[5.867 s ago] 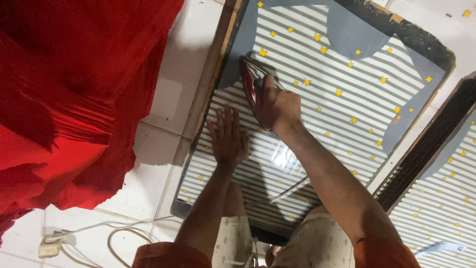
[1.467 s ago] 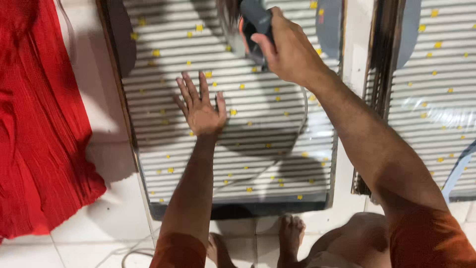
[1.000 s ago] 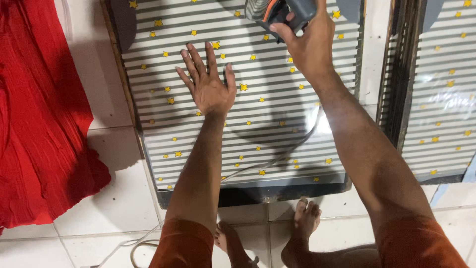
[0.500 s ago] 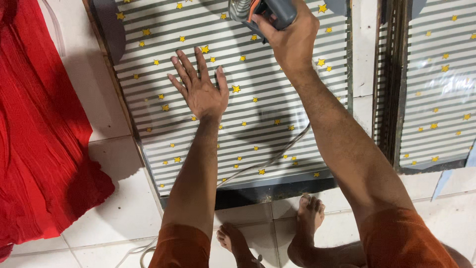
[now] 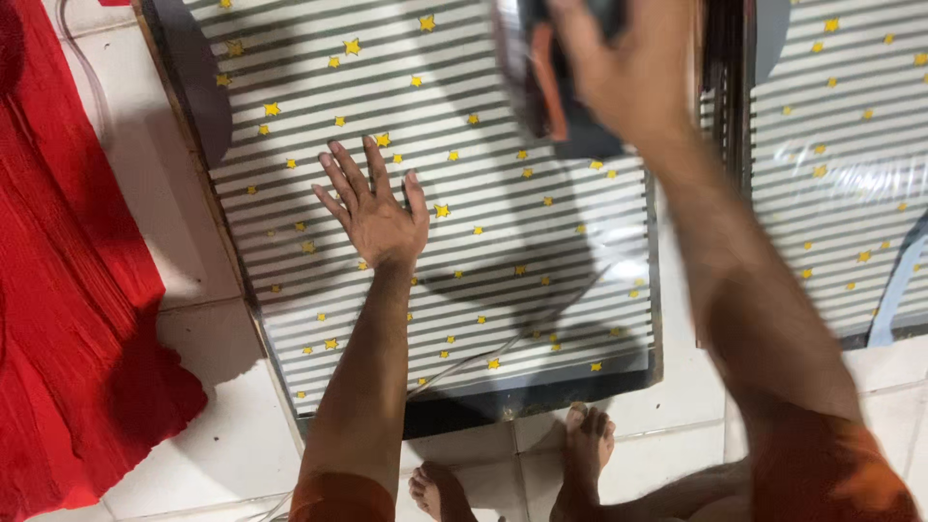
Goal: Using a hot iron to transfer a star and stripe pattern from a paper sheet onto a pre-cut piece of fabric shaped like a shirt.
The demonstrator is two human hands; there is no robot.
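My left hand [image 5: 375, 205] lies flat with fingers spread on a striped cloth with yellow stars [image 5: 483, 261], which covers a board on the floor. My right hand [image 5: 628, 72] is blurred at the top of the view, closed around the handle of a dark iron with an orange part [image 5: 551, 82], held over the far end of the cloth. A thin cord [image 5: 512, 333] runs across the cloth toward its near edge.
A red fabric heap [image 5: 68, 319] lies on the white tiles at the left. A second striped, starred panel [image 5: 841, 164] stands to the right, past a dark frame [image 5: 725, 87]. My bare feet [image 5: 580, 454] are at the board's near edge.
My right hand with the iron has lifted and swung toward me, now blurred. My left hand stays pressed flat on the cloth. The view has shifted slightly.
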